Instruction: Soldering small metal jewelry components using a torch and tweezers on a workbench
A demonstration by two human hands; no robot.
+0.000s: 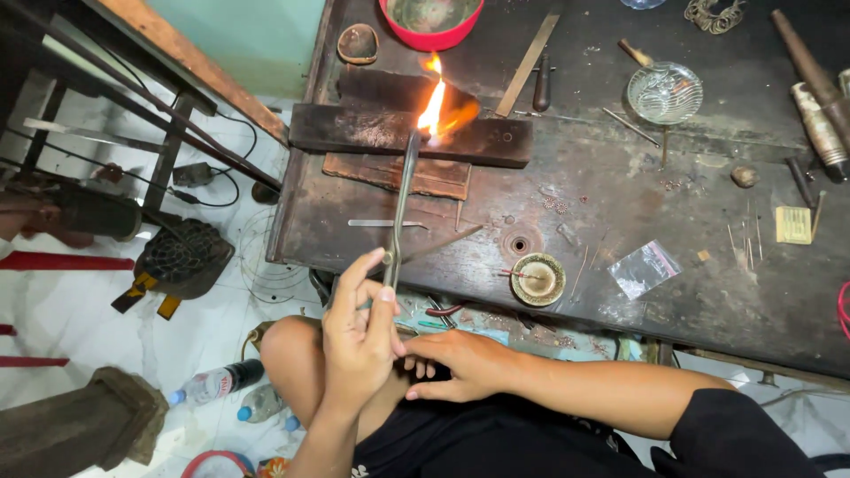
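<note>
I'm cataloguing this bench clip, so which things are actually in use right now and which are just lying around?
In use:
- left hand holding the torch
- flame
- charred block
- right hand, resting on the lap

Lying about:
- red bowl
- glass dish
- small brass cup
- plastic bag
- water bottles

A single head-mounted camera supplies the only view. It looks steeply downward and forward from above the seated person's lap, at close range. The dark workbench (620,265) fills the upper centre and right of the frame, its far edge cut off at the top. The left hand (359,341) and right hand (465,363) sit at lower centre, nearest the lens. Tiled floor (80,301) occupies the left side. The horizon is tilted slightly, the bench edge running diagonally toward lower right.
</note>
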